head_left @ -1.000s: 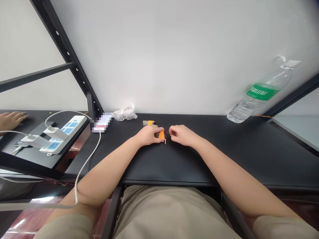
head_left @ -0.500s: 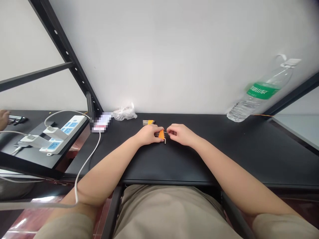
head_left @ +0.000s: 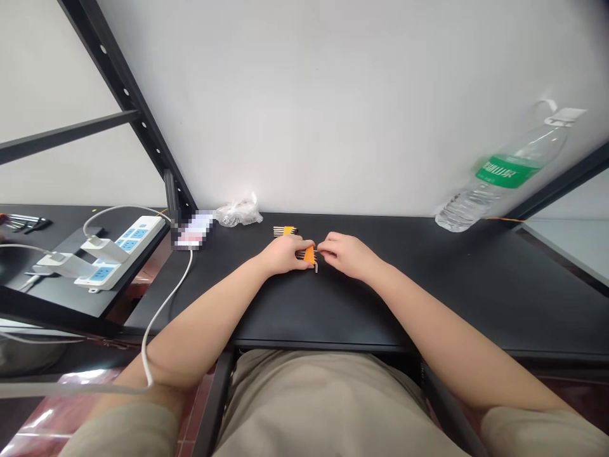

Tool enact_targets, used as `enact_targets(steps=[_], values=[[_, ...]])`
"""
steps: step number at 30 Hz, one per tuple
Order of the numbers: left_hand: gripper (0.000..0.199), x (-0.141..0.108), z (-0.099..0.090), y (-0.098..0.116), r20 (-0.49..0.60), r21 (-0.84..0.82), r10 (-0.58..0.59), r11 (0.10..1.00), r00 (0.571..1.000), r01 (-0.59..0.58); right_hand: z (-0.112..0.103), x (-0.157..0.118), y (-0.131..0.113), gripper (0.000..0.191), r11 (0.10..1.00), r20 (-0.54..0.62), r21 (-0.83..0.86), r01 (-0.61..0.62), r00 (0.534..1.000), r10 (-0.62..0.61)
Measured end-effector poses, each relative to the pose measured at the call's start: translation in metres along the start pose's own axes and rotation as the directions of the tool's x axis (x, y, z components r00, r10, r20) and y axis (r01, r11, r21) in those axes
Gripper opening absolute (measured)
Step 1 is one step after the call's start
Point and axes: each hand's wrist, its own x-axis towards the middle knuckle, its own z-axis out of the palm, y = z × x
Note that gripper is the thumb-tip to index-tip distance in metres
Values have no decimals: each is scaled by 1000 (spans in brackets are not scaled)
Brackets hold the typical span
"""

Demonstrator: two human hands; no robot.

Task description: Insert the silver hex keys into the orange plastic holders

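Note:
My left hand point(head_left: 285, 255) is closed around an orange hex key holder point(head_left: 309, 254), thumb on its near side and fingers on the far side. Several metal hex keys stick out of the holder, and the bent end of one point(head_left: 316, 268) points toward me. My right hand point(head_left: 347, 254) is pinched at the holder's right side, on what looks like the end of a thin hex key; its fingertips hide most of it. Just beyond my left hand lies a second orange holder point(head_left: 288, 231) with a row of hex keys, partly covered by the hand.
A crumpled clear plastic bag point(head_left: 238, 210) and a blurred-out card or phone point(head_left: 195, 230) lie by the wall. A water bottle point(head_left: 495, 174) stands at right. A white cable point(head_left: 167, 308) crosses my left forearm. Left, beyond a black frame point(head_left: 137, 114), lies a power strip point(head_left: 124, 252).
My right fingertips are slightly closer to the orange holder, and less of the thin key shows between. At far left, another person's hand has mostly left view. The camera view has shifted slightly.

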Motion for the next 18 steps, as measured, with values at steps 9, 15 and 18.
enact_targets(steps=[9, 15, 18], values=[[32, 0, 1, 0, -5, -49, 7, 999, 1000, -7, 6, 5, -17, 20, 958, -37, 284, -36, 998, 49], [33, 1, 0, -1, 5, -33, 37, 999, 999, -37, 14, 7, -7, 21, 848, -32, 518, -113, 988, 151], [25, 2, 0, 0, 12, -3, 33, 999, 999, -33, 18, 8, 0, 16, 836, -21, 527, -154, 981, 194]])
